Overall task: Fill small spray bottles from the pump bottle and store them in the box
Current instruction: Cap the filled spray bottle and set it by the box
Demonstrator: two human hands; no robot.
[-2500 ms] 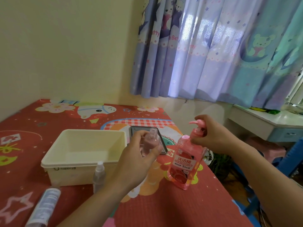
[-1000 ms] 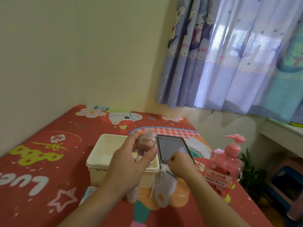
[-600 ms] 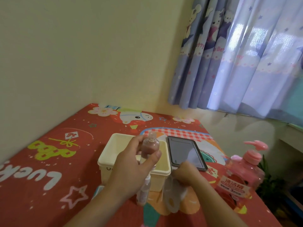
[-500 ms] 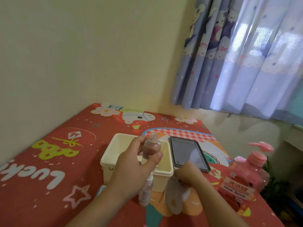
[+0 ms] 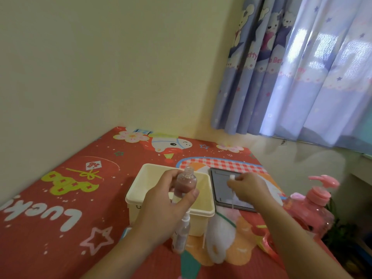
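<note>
Spray bottle (image 5: 184,185), filled pink and uncapped, is gripped by the left hand (image 5: 167,206). Its spray head (image 5: 232,177) is pinched by the right hand (image 5: 248,187). Capping and storing in the box (image 5: 201,216) remain.

- Two bare forearms are showing in the lower half of the frame — no sleeve is covering either one up to the bottom edge.
- The left hand (image 5: 165,206), at lower centre, is wearing no glove, ring or band.
- The right hand (image 5: 248,187), right of centre, is likewise showing bare — no watch or bracelet is sitting at its wrist.
- Short, unpainted nails are showing on the left thumb; the right hand's nails are blurring too much to tell.
</note>
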